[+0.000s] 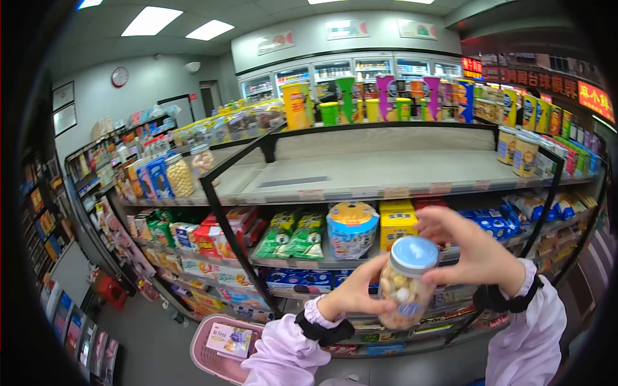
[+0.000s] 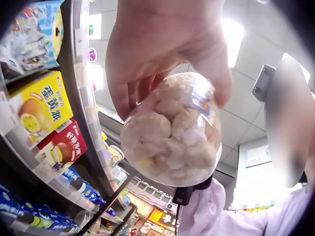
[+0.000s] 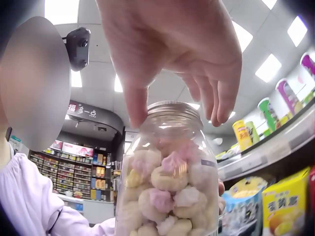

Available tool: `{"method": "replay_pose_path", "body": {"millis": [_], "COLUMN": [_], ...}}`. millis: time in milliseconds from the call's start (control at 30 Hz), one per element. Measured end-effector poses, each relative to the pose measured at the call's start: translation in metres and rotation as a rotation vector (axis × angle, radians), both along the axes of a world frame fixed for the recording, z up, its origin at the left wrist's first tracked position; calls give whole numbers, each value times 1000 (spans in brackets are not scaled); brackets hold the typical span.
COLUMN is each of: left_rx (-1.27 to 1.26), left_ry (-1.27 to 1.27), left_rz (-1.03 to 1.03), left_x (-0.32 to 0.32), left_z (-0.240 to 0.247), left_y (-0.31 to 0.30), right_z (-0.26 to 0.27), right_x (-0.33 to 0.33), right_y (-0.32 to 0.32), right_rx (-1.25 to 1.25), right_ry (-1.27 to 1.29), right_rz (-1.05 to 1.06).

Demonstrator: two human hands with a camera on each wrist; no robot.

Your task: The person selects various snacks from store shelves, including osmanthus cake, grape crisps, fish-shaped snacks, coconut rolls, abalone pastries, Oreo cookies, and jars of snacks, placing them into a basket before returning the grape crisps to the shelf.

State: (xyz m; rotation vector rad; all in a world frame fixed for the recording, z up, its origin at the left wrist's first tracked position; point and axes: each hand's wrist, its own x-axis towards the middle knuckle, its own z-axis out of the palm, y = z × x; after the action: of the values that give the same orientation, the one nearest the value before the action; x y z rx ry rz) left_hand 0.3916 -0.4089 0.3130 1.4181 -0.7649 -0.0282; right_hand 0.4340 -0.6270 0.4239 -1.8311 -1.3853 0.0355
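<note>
A clear jar [image 1: 404, 293] of small biscuits topped with pink, white and yellow swirls is held up in front of the shelves, slightly tilted. My left hand [image 1: 356, 291] grips its lower body, thumb on the near side; the jar's base [image 2: 170, 140] fills the middle of the left wrist view. The silvery screw lid [image 1: 415, 253] sits on the jar. Around the lid hovers my right hand [image 1: 473, 251], its thumb right at the lid's edge and its other fingers spread loosely apart from it, as the right wrist view shows too.
Behind the jar stand shelves with green bags [image 1: 302, 235], a blue pouch [image 1: 353, 231] and a yellow box [image 1: 397, 222]. On the upper shelf are biscuit jars [image 1: 179, 175] at left and cans [image 1: 525, 154] at right. A pink basket [image 1: 201, 347] holding a box stands on the floor.
</note>
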Motion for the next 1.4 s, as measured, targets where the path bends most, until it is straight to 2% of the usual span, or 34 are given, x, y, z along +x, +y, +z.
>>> {"method": "replay_pose_path", "body": {"millis": [67,167,333,433,533,633,733,900,933,967,1067,1100,1233,1333,1400], "left_rx": [1,-34,-82,-139,-114,-21,267,165,146,106,102,132,212,198,206], "left_ry": [86,109,180,150,-203,-319,-442,-467,-479,-479,-504,-519,-522,-518,-510], "left_rz": [-6,39,151,363,761,1131,1299,1218,1205,1189,1194,1209,1228,1232,1235], "left_x": [-21,-51,-102,-130,-150,-172,-175,-136,-124,-111,-72,-64,-40,-27,-24], "left_z": [-15,-27,-25,-10,-5,13,43,100,105,109,109,106,96,84,80], "left_y": [21,55,121,160,212,260,309,387,402,415,444,449,465,475,478], "right_z": [-10,-13,-12,1,12,32,58,100,106,106,108,107,104,107,105], "right_x": [-9,-27,-42,-55,-65,-72,-74,-57,-52,-45,-31,-24,-3,-1,3], "right_y": [25,67,151,206,268,330,397,485,498,508,526,531,539,543,547], "right_rx": [-67,-33,-56,-79,68,161,292,406,402,448,313,315,119,-119,-146], "right_ry": [-73,-152,-15,-1,-109,-133,-166,-420,-446,-605,-694,-771,-639,-630,-652], "right_rz": [109,207,353,388,415,413,438,314,261,124,-77,-73,-24,-43,-52]}}
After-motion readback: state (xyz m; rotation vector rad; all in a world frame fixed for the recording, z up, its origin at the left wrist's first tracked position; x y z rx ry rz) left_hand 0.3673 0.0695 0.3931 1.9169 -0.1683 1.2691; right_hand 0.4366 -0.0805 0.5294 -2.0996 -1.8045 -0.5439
